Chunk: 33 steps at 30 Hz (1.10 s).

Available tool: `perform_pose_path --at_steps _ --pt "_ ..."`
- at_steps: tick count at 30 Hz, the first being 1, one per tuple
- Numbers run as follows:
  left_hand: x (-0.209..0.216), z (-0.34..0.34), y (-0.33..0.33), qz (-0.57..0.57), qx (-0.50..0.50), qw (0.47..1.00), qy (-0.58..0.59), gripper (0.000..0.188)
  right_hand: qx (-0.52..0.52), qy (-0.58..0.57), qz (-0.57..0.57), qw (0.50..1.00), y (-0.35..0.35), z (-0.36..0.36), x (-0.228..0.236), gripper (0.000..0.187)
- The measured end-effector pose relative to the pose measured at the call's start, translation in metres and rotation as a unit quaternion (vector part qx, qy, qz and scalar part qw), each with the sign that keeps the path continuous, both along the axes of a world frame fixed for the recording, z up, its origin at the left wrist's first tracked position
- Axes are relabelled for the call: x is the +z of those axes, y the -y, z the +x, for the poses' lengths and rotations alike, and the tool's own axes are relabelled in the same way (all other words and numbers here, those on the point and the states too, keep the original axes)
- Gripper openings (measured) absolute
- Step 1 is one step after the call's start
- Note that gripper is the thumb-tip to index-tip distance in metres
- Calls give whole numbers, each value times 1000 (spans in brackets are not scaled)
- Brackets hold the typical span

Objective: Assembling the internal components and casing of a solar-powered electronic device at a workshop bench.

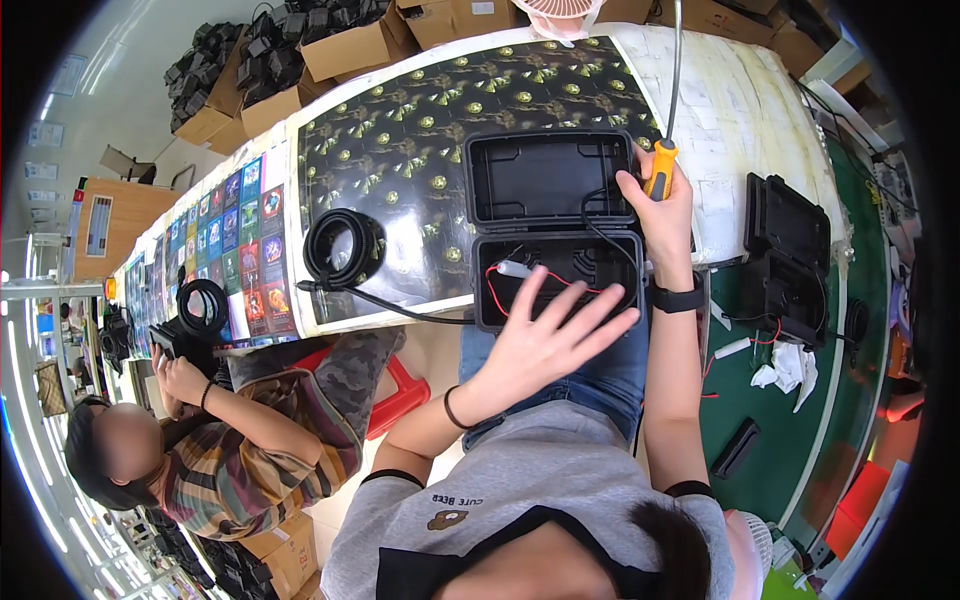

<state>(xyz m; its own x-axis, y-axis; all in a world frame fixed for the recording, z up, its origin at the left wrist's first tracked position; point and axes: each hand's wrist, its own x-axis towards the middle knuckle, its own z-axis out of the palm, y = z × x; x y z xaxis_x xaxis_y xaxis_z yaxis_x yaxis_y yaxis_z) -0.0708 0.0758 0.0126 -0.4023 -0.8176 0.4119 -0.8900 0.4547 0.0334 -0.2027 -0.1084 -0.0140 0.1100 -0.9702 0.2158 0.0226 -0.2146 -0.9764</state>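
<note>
A black plastic box lies open at the table's front edge, its lid (550, 180) folded back and its lower half (484, 318) nearest me. Over the lower half I hold my left hand (550, 335) with the fingers spread, gripping nothing. Between that hand and the box's left wall are red wires (491, 292) and a pale tubular connector (514, 269). My right hand (662, 200), beside the lid's right edge, is closed on a screwdriver (661, 168) with a yellow handle and a long shaft pointing away. A black cable (597, 228) crosses the hinge side; my left fingers hide part of the lower half.
A coiled black cable (338, 248) sits left of the box. To the right are a second open black box (790, 290), crumpled white paper (787, 372) and a small black part (737, 447). Another person (250, 440) works at the left. Cardboard boxes (360, 45) stand behind the table.
</note>
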Motion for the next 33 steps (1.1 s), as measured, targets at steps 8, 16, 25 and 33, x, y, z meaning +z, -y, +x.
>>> perform_pose_path --at_steps 8,16,25,33 --pt "-8 -4 5 43 -25 994 -94 46 23 88 14 996 0 -5 2 34" --pt "10 -3 13 104 -36 989 -95 32 80 74 -44 993 -3 -11 31 39" --pt "18 17 40 95 -14 994 -52 27 68 63 -120 988 10 -16 44 37" --pt "8 23 60 87 -45 991 -89 26 43 162 -47 985 3 -9 43 23"
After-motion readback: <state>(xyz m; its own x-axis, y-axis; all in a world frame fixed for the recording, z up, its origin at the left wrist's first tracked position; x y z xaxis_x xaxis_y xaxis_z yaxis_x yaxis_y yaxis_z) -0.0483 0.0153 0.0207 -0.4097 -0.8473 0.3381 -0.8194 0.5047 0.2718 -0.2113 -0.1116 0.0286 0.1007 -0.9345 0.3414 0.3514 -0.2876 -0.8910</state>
